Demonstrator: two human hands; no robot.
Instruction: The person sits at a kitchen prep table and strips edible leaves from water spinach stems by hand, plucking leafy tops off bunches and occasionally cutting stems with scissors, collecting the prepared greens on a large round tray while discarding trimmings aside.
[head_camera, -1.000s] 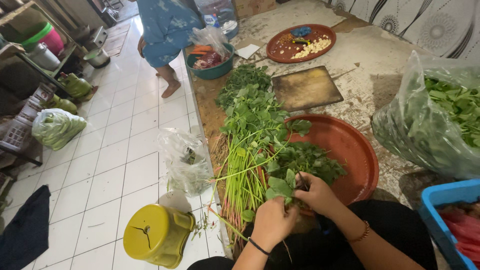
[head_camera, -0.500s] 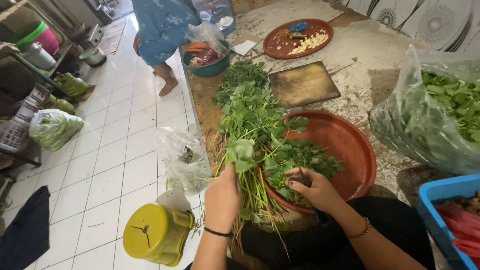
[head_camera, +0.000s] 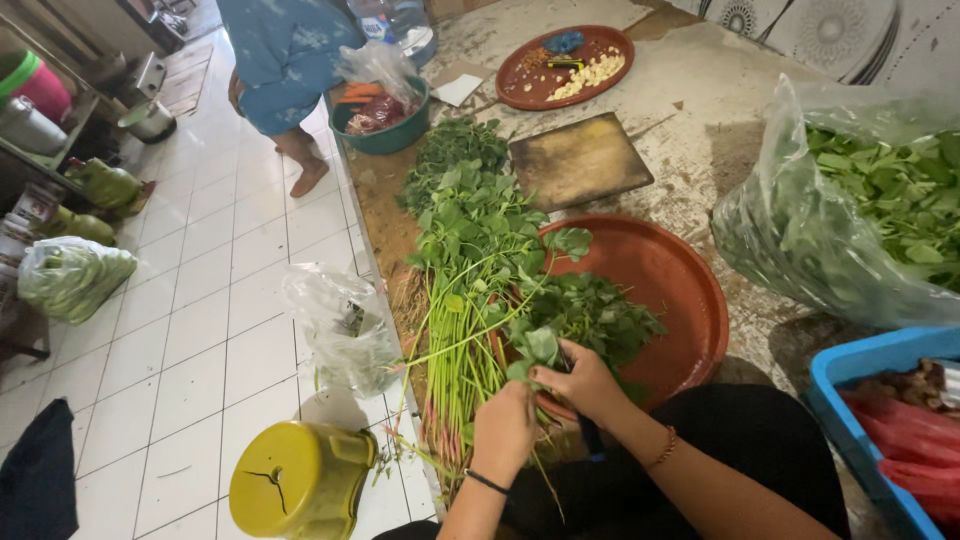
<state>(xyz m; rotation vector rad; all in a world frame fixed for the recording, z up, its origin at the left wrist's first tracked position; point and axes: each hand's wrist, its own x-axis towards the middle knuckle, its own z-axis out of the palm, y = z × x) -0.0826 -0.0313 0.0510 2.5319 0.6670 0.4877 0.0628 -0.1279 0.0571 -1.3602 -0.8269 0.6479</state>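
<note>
My left hand grips a bunch of leafy green stems at the near rim of a big red-brown basin. My right hand meets it from the right, fingers pinched on the same stems, with a dark handle poking out under the palm. Picked leaves lie inside the basin. A long pile of green stalks with leaves stretches along the counter to the left of the basin, roots toward me.
A wooden cutting board, a red plate of chopped bits and a teal bowl sit farther back. A clear bag of greens and a blue crate are right. A yellow bucket, plastic bags and a standing person occupy the tiled floor.
My left hand, which was lifted over the stalk pile half a second ago, has come back down beside the right hand at the basin rim, both now closed on one bunch.
</note>
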